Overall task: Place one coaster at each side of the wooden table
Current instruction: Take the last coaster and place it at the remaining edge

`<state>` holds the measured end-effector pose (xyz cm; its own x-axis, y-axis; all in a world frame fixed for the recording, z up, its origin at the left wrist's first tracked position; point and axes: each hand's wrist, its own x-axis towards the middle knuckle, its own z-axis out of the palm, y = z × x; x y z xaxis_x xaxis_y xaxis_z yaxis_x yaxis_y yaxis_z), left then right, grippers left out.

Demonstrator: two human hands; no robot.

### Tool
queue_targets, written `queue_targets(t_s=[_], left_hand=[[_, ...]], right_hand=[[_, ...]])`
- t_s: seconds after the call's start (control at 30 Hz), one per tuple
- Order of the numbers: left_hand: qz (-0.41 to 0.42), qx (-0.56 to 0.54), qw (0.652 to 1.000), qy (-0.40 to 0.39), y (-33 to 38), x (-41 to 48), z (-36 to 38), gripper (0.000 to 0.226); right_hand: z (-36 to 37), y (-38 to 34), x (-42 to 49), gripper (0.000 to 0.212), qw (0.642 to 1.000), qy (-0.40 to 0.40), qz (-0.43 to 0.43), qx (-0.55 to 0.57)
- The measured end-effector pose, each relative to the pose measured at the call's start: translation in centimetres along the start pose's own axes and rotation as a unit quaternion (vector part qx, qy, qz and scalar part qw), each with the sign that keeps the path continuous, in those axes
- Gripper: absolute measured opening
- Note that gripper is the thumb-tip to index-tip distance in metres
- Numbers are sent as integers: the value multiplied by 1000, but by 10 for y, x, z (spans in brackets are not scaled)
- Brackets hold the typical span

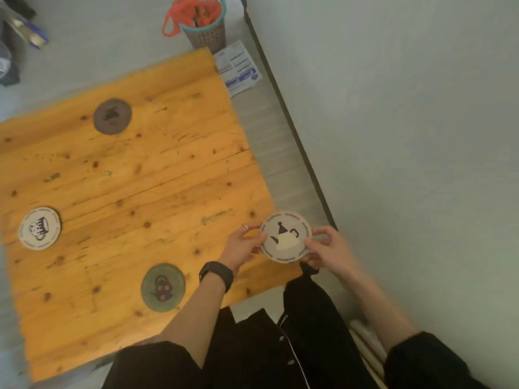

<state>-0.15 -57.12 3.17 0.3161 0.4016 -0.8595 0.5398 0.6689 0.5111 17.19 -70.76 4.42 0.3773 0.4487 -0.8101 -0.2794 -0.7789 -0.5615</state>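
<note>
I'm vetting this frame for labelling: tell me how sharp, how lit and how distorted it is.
Head view: soft all over, and the rim lettering on the held coaster is unreadable; the right hand is smeared more than the left hand. Light is flat and dim, with faint shadows and no glare on the wooden table. Wide-angle bending curves the dark strip on the floor.

My left hand [243, 245] and right hand [327, 252] reach forward side by side, fingers curled in a pinch, a black band on my left wrist.

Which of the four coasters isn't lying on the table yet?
The pale teapot coaster, held between left hand and right hand at the table's right edge.
</note>
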Motion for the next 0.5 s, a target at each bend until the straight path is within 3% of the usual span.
queue_targets(t_s=[0.23,0.5], left_hand=[[-26,-38,999,13,6,4,84,36],[26,-96,991,86,39,26,67,35]], right_hand=[[-68,-7,23,23,999,-5,-12,-42],[-54,-67,68,22,995,-15,-45,-90]])
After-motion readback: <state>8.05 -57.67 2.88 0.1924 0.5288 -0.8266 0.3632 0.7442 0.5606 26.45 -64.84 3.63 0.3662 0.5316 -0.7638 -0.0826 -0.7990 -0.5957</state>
